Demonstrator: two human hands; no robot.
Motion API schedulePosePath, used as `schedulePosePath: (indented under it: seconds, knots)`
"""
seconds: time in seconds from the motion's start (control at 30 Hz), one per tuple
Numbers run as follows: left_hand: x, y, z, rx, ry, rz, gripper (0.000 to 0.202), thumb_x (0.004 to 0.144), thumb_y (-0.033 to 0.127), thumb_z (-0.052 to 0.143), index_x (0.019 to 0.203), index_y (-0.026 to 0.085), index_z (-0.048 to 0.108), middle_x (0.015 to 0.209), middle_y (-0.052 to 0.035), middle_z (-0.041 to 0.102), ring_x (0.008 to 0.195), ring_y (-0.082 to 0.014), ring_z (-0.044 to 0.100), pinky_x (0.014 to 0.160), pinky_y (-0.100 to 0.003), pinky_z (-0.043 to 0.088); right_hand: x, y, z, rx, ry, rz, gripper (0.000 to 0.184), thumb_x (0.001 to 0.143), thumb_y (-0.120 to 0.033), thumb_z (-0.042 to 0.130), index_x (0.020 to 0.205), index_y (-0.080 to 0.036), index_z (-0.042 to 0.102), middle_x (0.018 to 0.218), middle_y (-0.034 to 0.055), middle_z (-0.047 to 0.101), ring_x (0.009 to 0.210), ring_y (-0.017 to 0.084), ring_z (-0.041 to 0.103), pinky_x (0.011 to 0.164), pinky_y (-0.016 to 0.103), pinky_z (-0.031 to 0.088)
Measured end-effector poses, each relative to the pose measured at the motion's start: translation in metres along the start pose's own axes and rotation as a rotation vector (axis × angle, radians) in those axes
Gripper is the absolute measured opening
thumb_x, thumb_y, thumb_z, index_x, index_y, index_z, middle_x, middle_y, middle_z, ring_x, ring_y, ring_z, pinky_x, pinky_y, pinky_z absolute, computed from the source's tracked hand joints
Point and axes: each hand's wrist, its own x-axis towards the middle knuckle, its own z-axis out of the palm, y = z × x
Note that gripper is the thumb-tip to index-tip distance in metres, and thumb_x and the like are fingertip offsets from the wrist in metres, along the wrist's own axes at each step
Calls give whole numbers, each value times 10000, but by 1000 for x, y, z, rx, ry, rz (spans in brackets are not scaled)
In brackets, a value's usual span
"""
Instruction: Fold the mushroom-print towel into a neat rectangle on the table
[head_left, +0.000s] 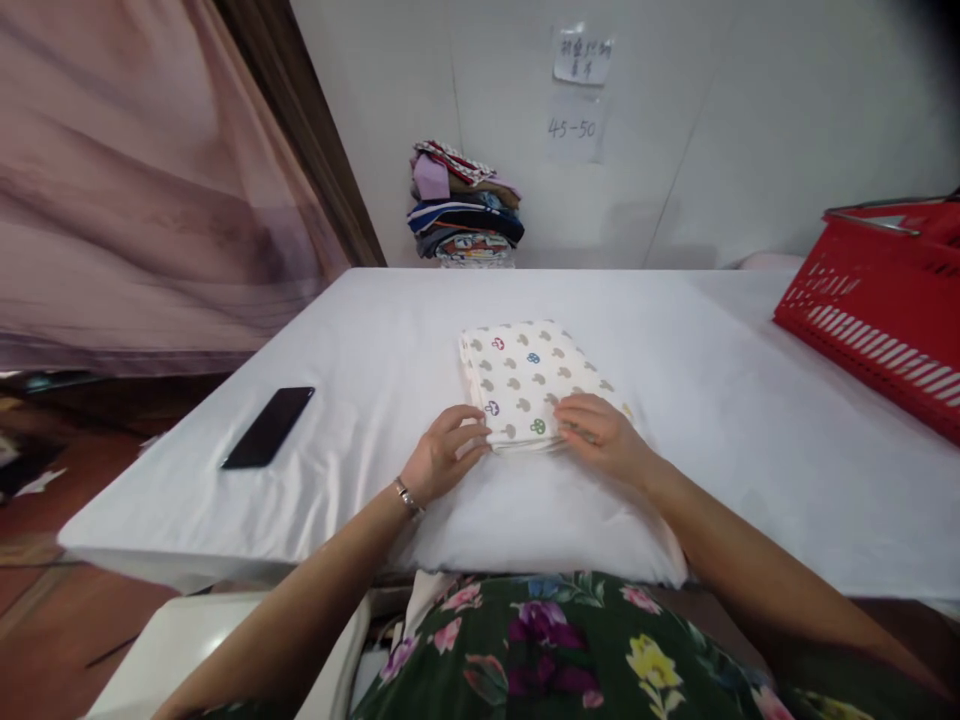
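A folded white cloth printed with small mushrooms, mostly grey with a few coloured ones, lies as a flat layered bundle at the middle of the table. My left hand is at its near left corner, fingertips closed on the edge. On the near right side, my right hand has its curled fingers over the printed top and the near edge. The underside of the bundle and part of its right edge are hidden by that hand.
White fabric covers the table. A black phone lies at the left, and a red plastic basket stands at the right. Behind the far edge rises a pile of folded clothes against the wall. A pink curtain hangs at left.
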Motion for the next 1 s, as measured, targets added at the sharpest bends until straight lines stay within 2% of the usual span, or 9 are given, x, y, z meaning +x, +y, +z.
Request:
schedulePosePath:
  seconds: [0.1,0.23,0.33,0.4,0.47,0.6,0.7,0.8,1.0]
  knots:
    - [3,1,0,-20,25,-18,146,814,209,534,942,207,603,1064,-81,557,1015,-178,523,842,-342,472,12,-14,11,4,-148,-114,241,840,-252,507,1063,-206,587,1049,88,605,999,220,535,862,404,448]
    - [7,4,1,-52,39,-63,139,816,229,537,923,199,620,1000,-73,580,953,-160,541,796,-302,477,32,-29,23,-19,-281,-73,356,816,-355,549,1130,-189,539,1017,96,601,948,233,530,811,393,438]
    - [8,8,0,-66,69,-150,132,816,252,534,894,201,628,920,-50,598,885,-143,554,768,-274,466,43,-32,36,-7,-290,-14,284,806,-350,558,1042,-193,583,939,73,605,908,216,529,792,357,415]
    - [7,11,-1,-68,89,-283,129,810,277,535,846,193,625,845,-30,604,775,-121,559,702,-241,457,46,-30,43,66,-280,68,154,821,-304,527,888,-201,620,852,41,597,824,178,539,726,302,411]
    - [5,14,-2,-63,81,-467,155,796,317,540,778,186,619,765,-9,604,653,-101,540,620,-219,434,46,-27,46,170,-253,190,160,832,-285,494,769,-199,613,783,14,574,720,139,532,635,255,396]
    - [-4,19,0,-80,-69,-720,266,762,431,536,695,194,635,683,10,617,600,-111,536,588,-225,396,44,-24,42,305,-216,331,196,828,-316,482,727,-195,598,759,-4,557,674,123,514,584,237,368]
    - [-5,21,6,-91,-155,-788,332,742,513,520,713,208,646,691,10,629,634,-129,550,576,-230,375,44,-25,40,317,-230,341,206,827,-325,479,723,-195,602,765,-1,565,691,129,517,600,243,367]
    - [-2,23,13,-53,-180,-824,358,724,542,518,670,202,617,648,10,606,610,-132,528,537,-231,337,44,-27,42,301,-244,327,201,821,-319,487,707,-196,598,767,2,565,683,128,518,605,245,371]
    - [1,24,18,-112,-140,-884,262,702,421,561,588,186,541,539,40,509,533,-107,464,500,-222,304,45,-26,40,352,-317,284,208,834,-315,473,729,-208,616,844,9,584,723,131,540,649,251,390]
